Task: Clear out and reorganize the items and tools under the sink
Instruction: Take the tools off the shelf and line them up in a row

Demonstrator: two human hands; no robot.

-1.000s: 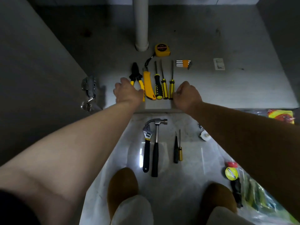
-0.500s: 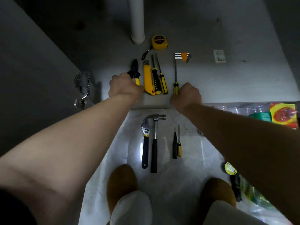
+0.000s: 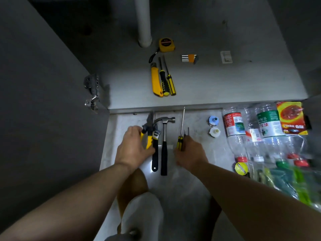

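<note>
1. The hammer [image 3: 164,145] lay on the pale, marbled floor [image 3: 121,122]. It had a steel claw head and a black rubbery grip, and its long axis ran away from the person, head toward the cabinet.
2. Just left of the hammer and parallel to it lay an adjustable wrench [image 3: 155,159] with a black handle, its shiny jaw end toward the cabinet. Its printed mark was too small to read.
3. Left of the hammer, the left hand [image 3: 133,148] curled its fingers round the yellow handles of the pliers [image 3: 147,129], whose dark nose pointed toward the cabinet.
4. Right of the hammer, the right hand [image 3: 190,153] gripped the yellow-and-black striped handle of a screwdriver [image 3: 181,126], its thin steel shaft pointing away toward the cabinet edge.
5. Beyond the hammer's head, on the smooth grey cabinet floor [image 3: 243,84], a yellow utility knife [image 3: 155,80] and two screwdrivers [image 3: 164,80] lay side by side, tips away from the person.
6. Farther beyond sat a yellow tape measure [image 3: 166,44] — its round dark label unreadable — beside a white pipe [image 3: 143,23].
7. Beyond and right of the hammer lay hex keys [image 3: 189,58] in an orange holder.
8. Well right of the hammer lay clear plastic bottles [image 3: 232,124] with red and green labels — the writing blurred.
</note>
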